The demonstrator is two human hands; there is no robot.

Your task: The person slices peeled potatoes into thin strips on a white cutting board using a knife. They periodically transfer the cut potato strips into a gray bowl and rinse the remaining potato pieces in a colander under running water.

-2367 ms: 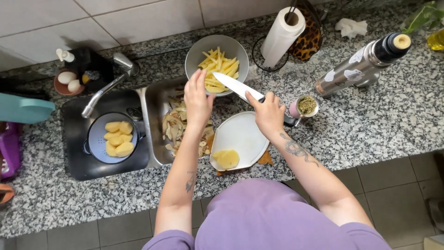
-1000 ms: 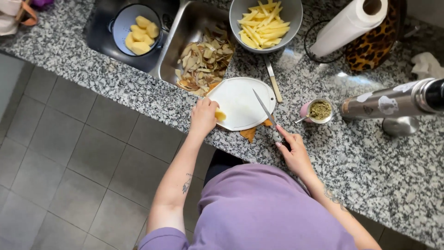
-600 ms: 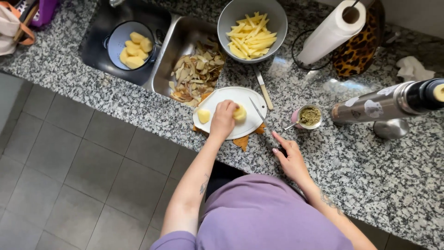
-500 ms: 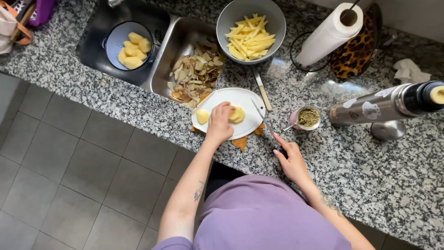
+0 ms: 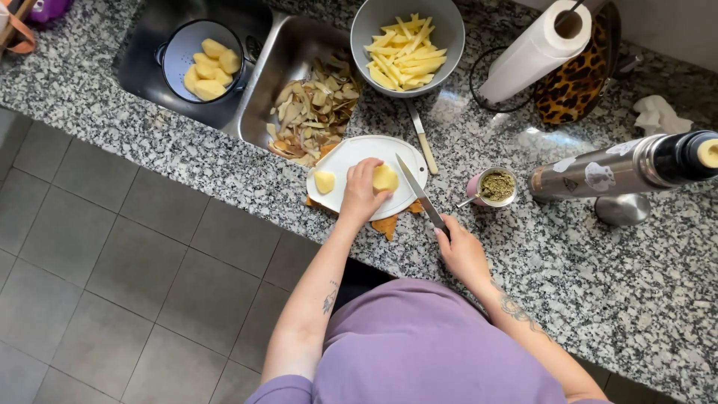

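Observation:
My left hand [image 5: 361, 193] presses on a peeled potato half [image 5: 386, 178] on the white cutting board [image 5: 374, 150]. A second potato half [image 5: 324, 182] lies on the board just left of that hand. My right hand [image 5: 461, 250] grips the handle of a kitchen knife [image 5: 419, 193], whose blade points up over the board's right side, close to the held potato. A grey bowl [image 5: 407, 46] of cut potato sticks stands beyond the board.
A sink [image 5: 299, 82] with potato peels [image 5: 314, 112] lies at upper left, beside a colander [image 5: 203, 60] of peeled potatoes. A small knife [image 5: 422, 138], a cup of herbs [image 5: 493, 187], a steel flask [image 5: 621, 168] and a paper towel roll [image 5: 535, 52] stand on the granite counter.
My left hand moved from the bowl down to the board and settled on a potato half. My right hand brought the knife beside the board. The view shifted over the counter edge.

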